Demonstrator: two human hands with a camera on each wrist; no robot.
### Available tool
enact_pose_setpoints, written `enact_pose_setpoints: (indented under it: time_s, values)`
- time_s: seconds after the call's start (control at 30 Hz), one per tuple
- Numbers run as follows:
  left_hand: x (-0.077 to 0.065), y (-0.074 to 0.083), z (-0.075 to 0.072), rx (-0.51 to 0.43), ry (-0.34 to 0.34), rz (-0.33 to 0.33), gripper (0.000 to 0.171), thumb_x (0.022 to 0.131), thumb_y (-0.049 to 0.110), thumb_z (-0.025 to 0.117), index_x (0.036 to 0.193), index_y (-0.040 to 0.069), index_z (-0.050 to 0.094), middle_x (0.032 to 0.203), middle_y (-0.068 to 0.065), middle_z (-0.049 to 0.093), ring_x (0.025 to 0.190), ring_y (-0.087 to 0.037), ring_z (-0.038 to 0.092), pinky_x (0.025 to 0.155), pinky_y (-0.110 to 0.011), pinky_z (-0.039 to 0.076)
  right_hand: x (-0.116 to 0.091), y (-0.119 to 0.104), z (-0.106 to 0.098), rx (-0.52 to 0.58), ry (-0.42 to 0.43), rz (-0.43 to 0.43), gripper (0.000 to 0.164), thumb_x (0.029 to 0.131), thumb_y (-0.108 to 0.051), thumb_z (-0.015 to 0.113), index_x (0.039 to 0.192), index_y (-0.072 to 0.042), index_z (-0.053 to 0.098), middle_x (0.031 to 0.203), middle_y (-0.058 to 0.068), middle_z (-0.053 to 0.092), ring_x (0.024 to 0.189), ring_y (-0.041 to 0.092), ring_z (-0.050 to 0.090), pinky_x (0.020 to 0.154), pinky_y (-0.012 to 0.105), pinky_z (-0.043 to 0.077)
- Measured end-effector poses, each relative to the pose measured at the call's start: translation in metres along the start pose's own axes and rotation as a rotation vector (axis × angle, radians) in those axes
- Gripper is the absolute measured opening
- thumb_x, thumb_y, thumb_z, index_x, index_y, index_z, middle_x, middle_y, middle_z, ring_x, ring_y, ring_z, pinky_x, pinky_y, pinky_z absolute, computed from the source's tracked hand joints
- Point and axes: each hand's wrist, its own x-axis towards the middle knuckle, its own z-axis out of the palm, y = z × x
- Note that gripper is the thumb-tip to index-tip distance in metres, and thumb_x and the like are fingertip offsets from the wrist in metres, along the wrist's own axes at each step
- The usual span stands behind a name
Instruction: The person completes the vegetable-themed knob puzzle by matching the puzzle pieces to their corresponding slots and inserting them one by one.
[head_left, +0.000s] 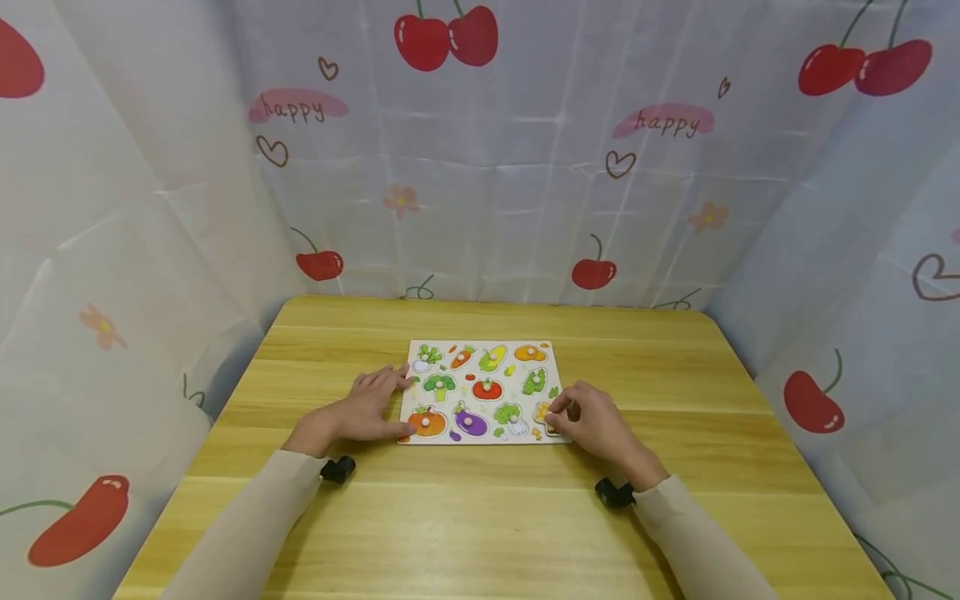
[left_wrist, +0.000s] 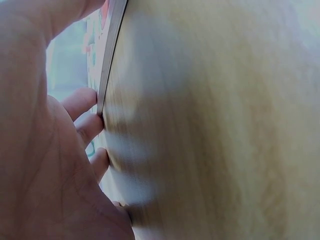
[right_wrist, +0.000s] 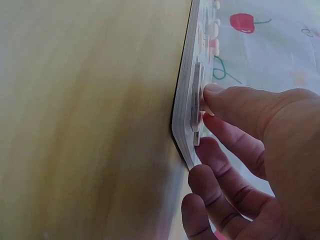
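Observation:
A white vegetable puzzle board [head_left: 480,368] with knobbed pieces lies flat on the table. My left hand [head_left: 367,408] rests at its left edge, fingers spread. In the left wrist view, several fingertips [left_wrist: 91,125] touch the board's side. At the board's near right corner, my right hand [head_left: 596,423] pinches a small yellow-orange puzzle piece [head_left: 552,429] by its knob, between thumb and index finger. The right wrist view shows this puzzle piece [right_wrist: 196,100] standing slightly proud of the board; its other fingers are loosely bent. The fingers partly hide the piece, so its vegetable cannot be told.
The light wood table [head_left: 480,517] extends around the board. A white curtain [head_left: 495,233] printed with cherries hangs behind and along both sides. Each wrist carries a small black camera, one on the left [head_left: 339,469] and one on the right [head_left: 615,492].

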Motion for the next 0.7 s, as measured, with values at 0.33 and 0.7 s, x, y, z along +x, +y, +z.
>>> enact_pose_setpoints:
  time_s: [0.33,0.7]
  values:
    - [0.0007,0.0006,-0.0003,0.008,-0.005,-0.002,0.096,0.104,0.061,0.081,0.173,0.005,0.044,0.196,-0.02,0.021,0.18,-0.055,0.016,0.141,-0.085,0.008,-0.0012,-0.003,0.0035,-0.002,0.008,-0.006,0.008,0.105,-0.022,0.09,0.104,-0.016,0.085,0.098,0.004,0.068,0.085,0.016,0.055,0.075,0.028,0.042]
    - [0.0015,0.0015,0.0002,0.01,-0.008,-0.006,0.099,0.104,0.059,0.082,0.176,0.004,0.042,0.196,-0.02,0.021,0.18,-0.055,0.016,0.142,-0.083,0.009,0.0001,0.0004,0.0057,-0.002,0.002,0.004,0.009,0.105,-0.024,0.09,0.106,-0.016,0.086,0.097,0.003,0.066,0.086,0.016,0.053,0.075,0.029,0.04]
